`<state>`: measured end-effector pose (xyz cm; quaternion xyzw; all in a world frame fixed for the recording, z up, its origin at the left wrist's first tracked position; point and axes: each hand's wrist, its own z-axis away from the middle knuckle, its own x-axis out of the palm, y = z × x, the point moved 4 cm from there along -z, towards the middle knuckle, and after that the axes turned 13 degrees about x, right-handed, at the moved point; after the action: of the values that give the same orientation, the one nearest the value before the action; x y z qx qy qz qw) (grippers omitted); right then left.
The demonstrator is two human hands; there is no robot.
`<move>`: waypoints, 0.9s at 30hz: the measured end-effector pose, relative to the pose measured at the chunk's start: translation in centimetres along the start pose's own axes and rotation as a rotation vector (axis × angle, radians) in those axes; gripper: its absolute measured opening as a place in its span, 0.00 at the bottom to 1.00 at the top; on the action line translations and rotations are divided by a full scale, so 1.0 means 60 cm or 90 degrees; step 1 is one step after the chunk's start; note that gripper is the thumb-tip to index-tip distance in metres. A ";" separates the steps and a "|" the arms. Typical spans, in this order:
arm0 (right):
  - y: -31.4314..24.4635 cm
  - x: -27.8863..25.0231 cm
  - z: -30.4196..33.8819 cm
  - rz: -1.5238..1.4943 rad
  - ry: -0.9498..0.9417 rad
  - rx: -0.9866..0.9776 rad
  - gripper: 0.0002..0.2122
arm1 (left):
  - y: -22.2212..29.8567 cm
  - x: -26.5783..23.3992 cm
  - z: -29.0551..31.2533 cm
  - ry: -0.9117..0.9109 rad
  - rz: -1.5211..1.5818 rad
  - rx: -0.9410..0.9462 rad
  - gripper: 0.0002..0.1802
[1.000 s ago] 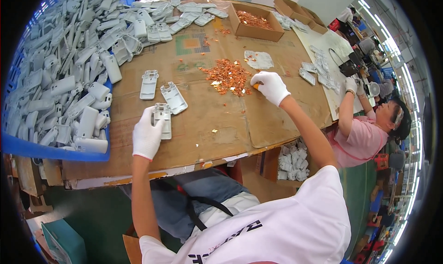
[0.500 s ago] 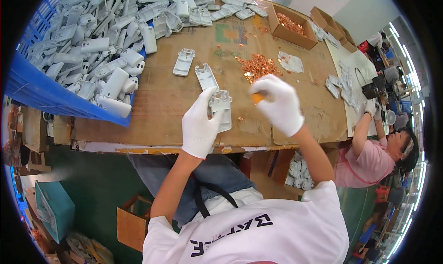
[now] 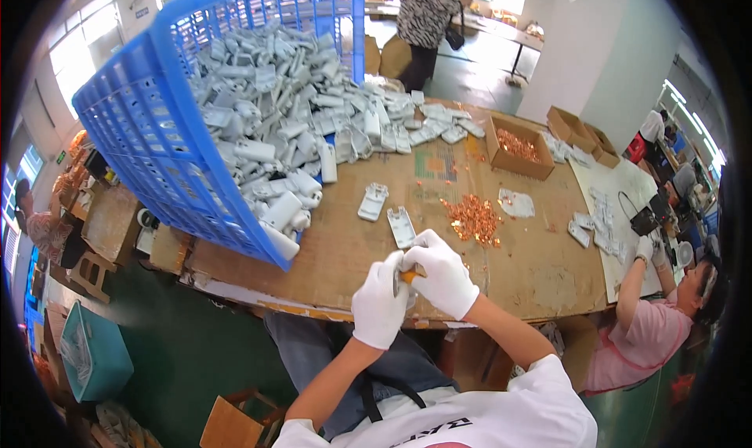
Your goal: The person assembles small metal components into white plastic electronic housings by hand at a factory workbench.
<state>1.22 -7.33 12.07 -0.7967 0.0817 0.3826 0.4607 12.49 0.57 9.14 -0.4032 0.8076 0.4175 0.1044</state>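
My left hand (image 3: 380, 303), in a white glove, is closed around a white plastic casing (image 3: 410, 298), mostly hidden by the fingers. Meeting it at the casing, my gloved right hand (image 3: 444, 277) has its fingers pinched together. A small orange-yellow thing (image 3: 410, 276) shows at its fingertips; its kind and what else they pinch cannot be made out. Just beyond the hands lies an open casing half (image 3: 401, 229), and another white casing (image 3: 373, 202) rests farther left. A loose pile of small copper-coloured metal pieces (image 3: 472, 220) is spread right of them.
A large blue crate (image 3: 176, 142) at the left spills many white casings (image 3: 274, 107) onto the cardboard-covered table (image 3: 337, 260). Beyond the copper pile stand a cardboard box (image 3: 523, 166) of copper pieces and a clear plastic bag (image 3: 517, 203). A co-worker in pink (image 3: 638, 334) works at the right.
My right hand has come left from beside the copper pile to meet the left hand at the casing. The view has tilted up, showing more of the crate and the room.
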 end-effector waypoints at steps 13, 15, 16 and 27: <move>0.042 0.115 0.227 -0.131 -0.364 0.308 0.06 | 0.029 -0.029 0.237 -0.265 0.106 -0.251 0.24; 0.041 0.123 0.259 -0.119 -0.415 0.360 0.07 | 0.042 -0.027 0.265 -0.306 0.155 -0.325 0.23; 0.045 0.121 0.266 -0.091 -0.444 0.356 0.08 | 0.060 -0.032 0.265 -0.338 0.162 -0.372 0.23; 0.088 0.110 0.281 -0.417 -0.363 0.566 0.07 | 0.025 0.038 0.216 -0.545 0.069 -0.268 0.21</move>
<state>-5.75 4.64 -0.76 -0.3785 -0.1416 0.3488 0.8456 7.73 9.62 0.69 -0.1650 0.6097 0.7054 0.3216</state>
